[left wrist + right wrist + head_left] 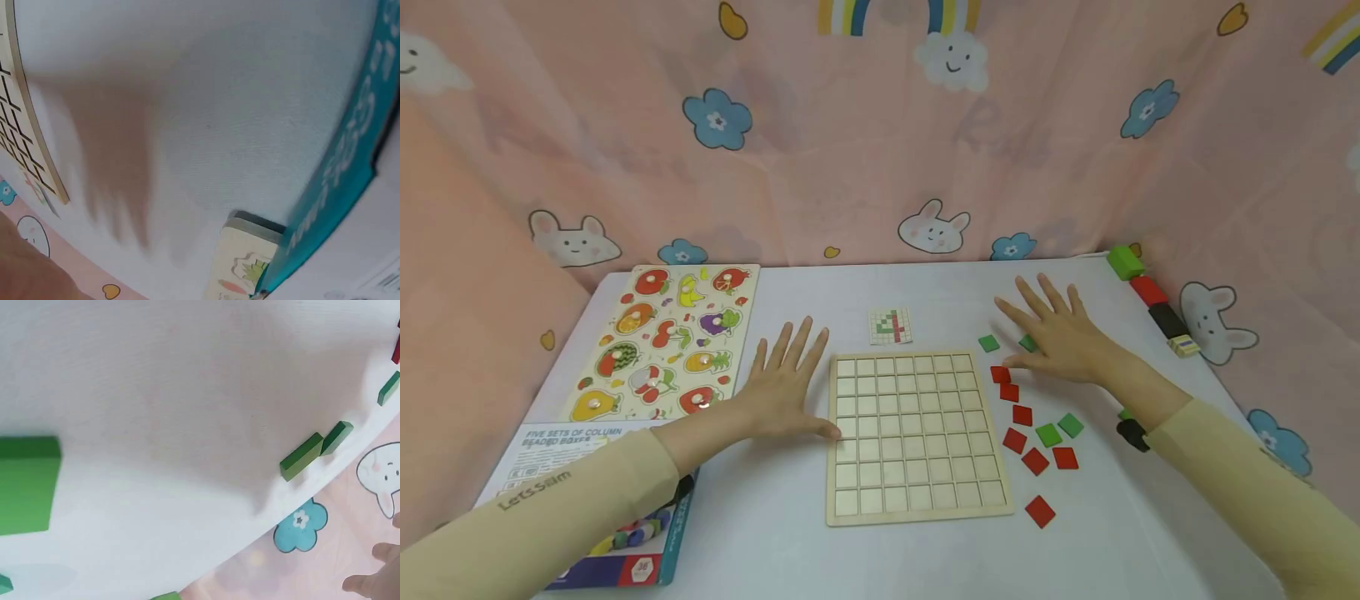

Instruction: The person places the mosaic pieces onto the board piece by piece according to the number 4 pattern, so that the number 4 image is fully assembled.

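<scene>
A square wooden grid board [906, 427] with bare cells lies flat on the white table. My left hand [782, 396] is spread beside its left edge, and the thumb tip overlaps that edge in the head view. Over on the right, my right hand [1063, 337] is also spread, holding nothing, above a green tile partly hidden by its fingers. Several red tiles [1022, 415] and green tiles [1048, 434] are scattered right of the board. Behind the board lies a small card [890, 327] printed with a green and red grid pattern.
A fruit puzzle board [681, 333] and a boxed bead set [651, 542] lie on the left, partly under my left sleeve. Along the right table edge stand a green block [1124, 262], a red block [1148, 290] and a black block [1168, 319]. A pink printed curtain [820, 167] rises behind.
</scene>
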Demonstrator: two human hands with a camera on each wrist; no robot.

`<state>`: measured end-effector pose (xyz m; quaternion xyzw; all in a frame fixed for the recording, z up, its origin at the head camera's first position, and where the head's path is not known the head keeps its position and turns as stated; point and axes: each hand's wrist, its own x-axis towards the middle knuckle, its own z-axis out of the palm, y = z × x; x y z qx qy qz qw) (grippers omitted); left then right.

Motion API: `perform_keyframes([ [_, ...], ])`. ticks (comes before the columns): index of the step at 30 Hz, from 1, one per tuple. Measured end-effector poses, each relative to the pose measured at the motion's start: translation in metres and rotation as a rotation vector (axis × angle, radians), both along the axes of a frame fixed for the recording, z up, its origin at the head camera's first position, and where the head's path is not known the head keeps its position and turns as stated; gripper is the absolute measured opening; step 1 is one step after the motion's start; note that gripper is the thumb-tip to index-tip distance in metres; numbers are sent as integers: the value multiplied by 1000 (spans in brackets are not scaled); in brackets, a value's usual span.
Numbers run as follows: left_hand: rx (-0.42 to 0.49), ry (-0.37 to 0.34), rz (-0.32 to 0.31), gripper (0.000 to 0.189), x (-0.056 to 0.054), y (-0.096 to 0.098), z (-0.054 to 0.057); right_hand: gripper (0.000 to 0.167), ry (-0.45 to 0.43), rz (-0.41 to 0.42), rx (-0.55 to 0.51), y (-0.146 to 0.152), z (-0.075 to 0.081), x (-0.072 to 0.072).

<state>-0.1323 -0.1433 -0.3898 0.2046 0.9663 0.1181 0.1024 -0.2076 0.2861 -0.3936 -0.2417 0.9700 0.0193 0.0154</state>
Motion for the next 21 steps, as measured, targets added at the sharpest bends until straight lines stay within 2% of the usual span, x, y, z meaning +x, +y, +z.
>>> perform_keyframes([
  [2,58,1,-18,135,-4,2,1,89,31,27,-11,0,1,-1],
  [4,150,-46,-30,130,-10,5,2,83,65,62,-39,-2,2,-3],
  [7,270,-171,-27,119,-20,7,6,74,93,122,-105,-7,4,-6],
  [9,306,-272,-15,113,-27,7,8,67,61,140,-155,-12,6,-8],
  [12,287,-369,-10,110,-33,6,9,58,-44,111,-225,-22,7,-12],
  [14,267,-402,-20,111,-35,5,7,51,-114,81,-260,-30,8,-15],
  [21,180,-404,-66,117,-33,6,-1,35,-262,24,-343,-37,4,-27],
])
